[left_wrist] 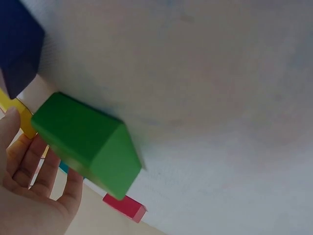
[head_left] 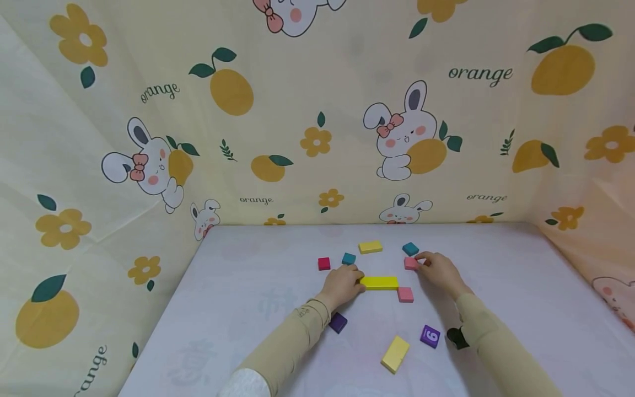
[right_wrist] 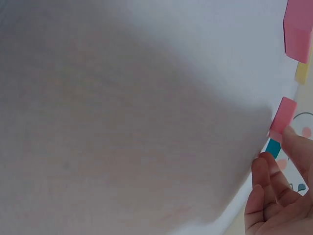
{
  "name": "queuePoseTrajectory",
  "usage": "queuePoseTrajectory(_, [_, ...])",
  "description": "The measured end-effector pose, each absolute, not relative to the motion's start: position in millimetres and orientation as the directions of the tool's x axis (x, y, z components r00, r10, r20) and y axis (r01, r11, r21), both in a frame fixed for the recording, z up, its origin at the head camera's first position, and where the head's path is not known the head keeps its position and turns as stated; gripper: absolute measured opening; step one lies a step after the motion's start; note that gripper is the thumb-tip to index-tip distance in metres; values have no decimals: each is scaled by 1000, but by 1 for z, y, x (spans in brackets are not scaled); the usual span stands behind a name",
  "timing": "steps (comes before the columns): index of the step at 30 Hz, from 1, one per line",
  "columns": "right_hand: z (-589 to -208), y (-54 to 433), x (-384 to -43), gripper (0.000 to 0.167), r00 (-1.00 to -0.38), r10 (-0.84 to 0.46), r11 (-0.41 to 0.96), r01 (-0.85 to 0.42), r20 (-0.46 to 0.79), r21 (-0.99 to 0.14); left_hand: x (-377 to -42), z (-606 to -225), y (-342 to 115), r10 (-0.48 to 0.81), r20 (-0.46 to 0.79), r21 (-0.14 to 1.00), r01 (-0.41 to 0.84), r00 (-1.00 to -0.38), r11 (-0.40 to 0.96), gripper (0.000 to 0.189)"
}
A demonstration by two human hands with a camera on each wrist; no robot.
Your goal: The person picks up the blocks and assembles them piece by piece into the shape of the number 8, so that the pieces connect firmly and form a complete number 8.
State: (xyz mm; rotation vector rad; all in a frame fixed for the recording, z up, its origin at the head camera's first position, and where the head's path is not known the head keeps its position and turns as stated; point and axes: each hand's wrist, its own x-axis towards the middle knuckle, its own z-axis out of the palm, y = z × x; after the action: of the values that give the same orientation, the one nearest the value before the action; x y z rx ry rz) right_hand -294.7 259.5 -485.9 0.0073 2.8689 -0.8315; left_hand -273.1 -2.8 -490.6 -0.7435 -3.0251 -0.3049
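Note:
My left hand (head_left: 342,286) pinches the left end of a long yellow block (head_left: 379,283), thumb on the near side and fingers on the far side. In the left wrist view a green block (left_wrist: 88,142) stands close by the fingers; the left arm covers it in the head view. Farther right, my right hand (head_left: 440,271) holds a small pink block (head_left: 410,263) between thumb and fingertips. A second pink block (head_left: 405,295) sits at the yellow block's right near corner. Just beyond the held pink block is a teal block (head_left: 410,249).
Toward the back lie a red block (head_left: 324,263), another teal block (head_left: 349,258) and a pale yellow block (head_left: 370,247). Nearer are a dark block (head_left: 338,322), a purple block marked with a digit (head_left: 430,336) and another pale yellow block (head_left: 395,354). A printed curtain (head_left: 297,82) rises behind the table.

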Motion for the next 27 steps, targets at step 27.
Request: queuePoseTrajectory(27, [-481,240,-287,30,-973,-133,814,2,-190,-581,-272,-488,-4,468,65,186,472,-881,862,33])
